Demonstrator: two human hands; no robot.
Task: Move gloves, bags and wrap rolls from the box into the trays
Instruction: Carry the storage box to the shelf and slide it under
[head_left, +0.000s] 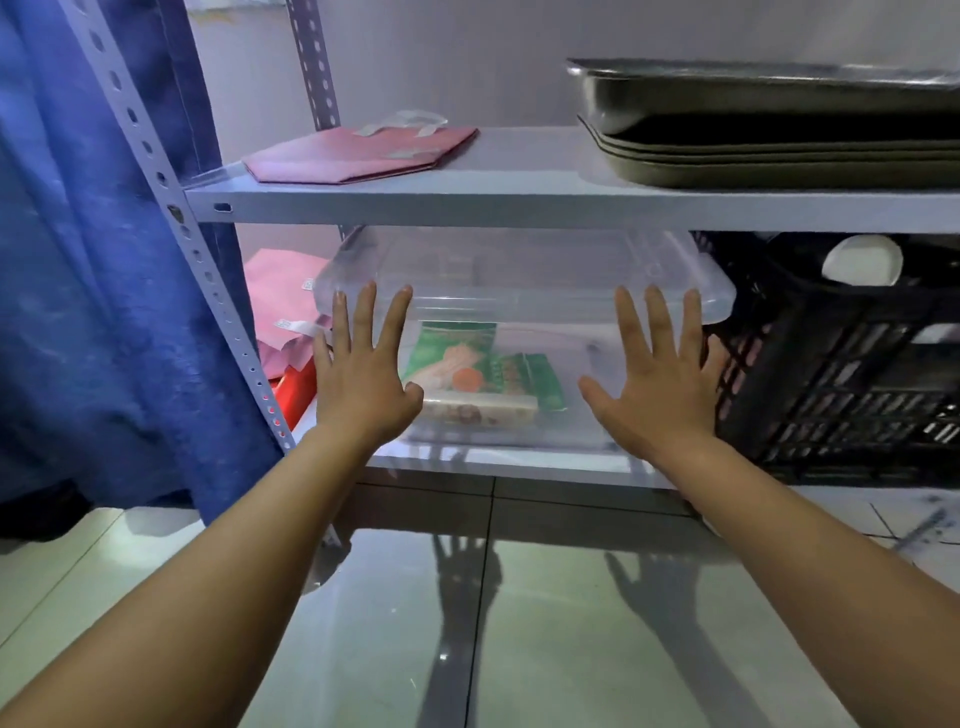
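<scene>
A person reaches both arms toward a metal shelf. On the lower level sits a clear plastic box with a clear lid on top.

The left hand is spread flat in front of the left side of the box. Its fingers are straight and wide apart, and the tips reach up to the lid's edge. The right hand is spread the same way in front of the right side of the box. Neither hand is curled around anything. I cannot tell if the palms press on the box or stay just off it.

Through the clear front of the box you can see a green packet standing up, a smaller green packet just to its right, and a long pale roll lying in front of them. They are all inside the box, between the two hands.

Up on the higher level, on the right, sits a stack of metal trays. On the left of that level lies a flat pink bag with pale handles.

Left of the box, on the lower level, are more pink bags with something red under them. Right of the box is a black crate with a white bowl inside it.

A blue curtain hangs on the far left. The floor is shiny tile, and it shows the dark reflections of the arms.
</scene>
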